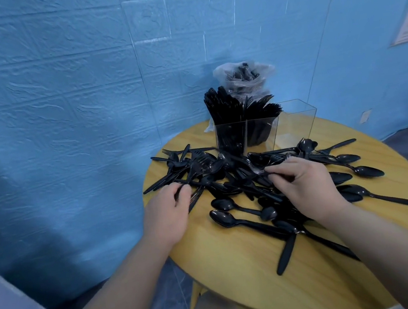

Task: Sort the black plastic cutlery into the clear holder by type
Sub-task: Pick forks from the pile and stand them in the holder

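— Where was bare room?
— On the round yellow wooden table (234, 271), near edge (pile (245, 182) mid-table).
— Hands?
— Left hand (170, 207) and right hand (303, 184) fingers each pinched black plastic cutlery.
— The clear acrylic holder (265, 128)?
— Left compartments full, the right one bare.

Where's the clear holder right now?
In the head view, the clear holder stands at the far side of the round yellow table, just behind the cutlery pile and in front of a plastic bag.
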